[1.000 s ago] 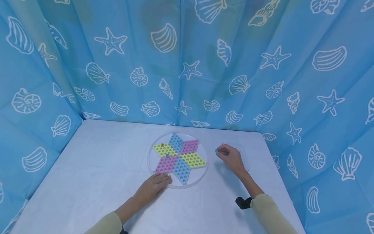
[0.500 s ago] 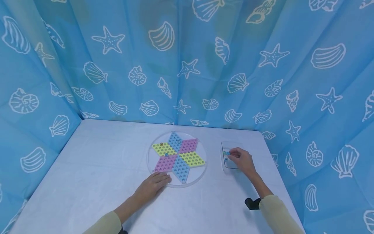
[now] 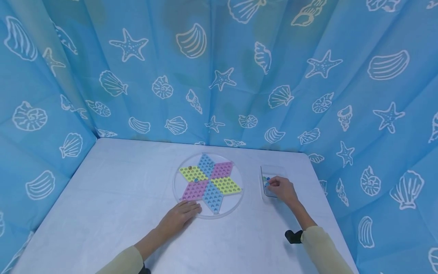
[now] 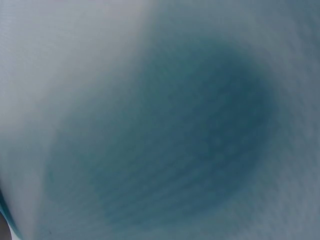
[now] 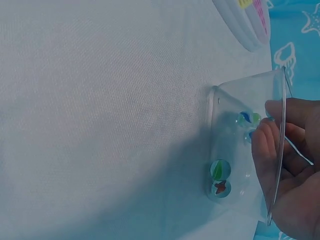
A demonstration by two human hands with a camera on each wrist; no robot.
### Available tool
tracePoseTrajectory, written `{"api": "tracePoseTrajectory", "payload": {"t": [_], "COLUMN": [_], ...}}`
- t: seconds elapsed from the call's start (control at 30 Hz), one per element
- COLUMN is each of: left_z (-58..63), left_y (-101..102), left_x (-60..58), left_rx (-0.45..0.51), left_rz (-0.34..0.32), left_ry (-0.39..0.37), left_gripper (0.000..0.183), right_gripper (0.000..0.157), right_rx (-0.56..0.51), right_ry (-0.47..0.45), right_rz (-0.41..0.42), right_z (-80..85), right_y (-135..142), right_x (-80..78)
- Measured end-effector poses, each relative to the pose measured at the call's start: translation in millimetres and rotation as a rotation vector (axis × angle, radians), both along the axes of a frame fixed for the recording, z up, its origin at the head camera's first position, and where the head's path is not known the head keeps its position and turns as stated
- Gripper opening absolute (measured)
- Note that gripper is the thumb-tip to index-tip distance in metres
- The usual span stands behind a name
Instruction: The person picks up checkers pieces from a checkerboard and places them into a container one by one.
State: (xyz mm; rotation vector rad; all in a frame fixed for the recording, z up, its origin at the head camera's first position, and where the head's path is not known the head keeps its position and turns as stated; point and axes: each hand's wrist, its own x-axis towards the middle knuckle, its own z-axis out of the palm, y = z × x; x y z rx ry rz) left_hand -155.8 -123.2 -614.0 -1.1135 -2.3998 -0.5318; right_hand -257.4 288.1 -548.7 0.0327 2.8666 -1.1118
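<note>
My left hand (image 3: pixel 181 217) rests with its fingers on the near left rim of a round clear board (image 3: pixel 224 214). A star of blue, pink and yellow dimpled fields fills the board. A few marbles sit in it, such as a brown one (image 3: pixel 190 168) and a blue one (image 3: pixel 196 180). My right hand (image 3: pixel 283 189) reaches into a clear plastic box (image 5: pixel 240 90), thumb and fingertips pinched together. A sliver of a bluish marble (image 5: pixel 270 118) shows between them. Beside the fingertips lie blue and green marbles (image 5: pixel 244 118); a green-swirled marble (image 5: pixel 220 170) and a brown-swirled one (image 5: pixel 221 189) touch near the box wall.
A white cloth covers the table (image 3: pixel 119 182). A blue curtain (image 3: pixel 219 76) printed with shells and starfish stands behind it and on both sides. The box stands right of the board. The left wrist view shows only blurred fabric (image 4: pixel 190 130).
My right hand, holding a blue marble left of the box a second ago, has moved right into the box, then slightly toward me. My left hand has stayed on the rim.
</note>
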Motion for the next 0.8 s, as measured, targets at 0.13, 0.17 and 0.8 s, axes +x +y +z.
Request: {"api": "tracePoseTrajectory", "payload": {"t": [0.13, 0.17, 0.8], "left_z": [-0.6, -0.7, -4.2], "left_y": [0.4, 0.4, -0.5], "left_x": [-0.8, -0.8, -1.9], "left_rx": [0.005, 0.007, 0.014], "left_rz": [-0.004, -0.006, -0.01], "left_ry": [0.007, 0.008, 0.01], "left_gripper": [0.03, 0.03, 0.03], "right_gripper": [0.019, 0.019, 0.018], "right_rx": [0.025, 0.03, 0.086], "right_ry": [-0.025, -0.032, -0.096], "right_rz": [0.012, 0.015, 0.06], "right_z": [-0.6, -1.0, 1.3], "right_y": [0.1, 0.1, -6.7], "right_x": [-2.4, -3.0, -3.8]}}
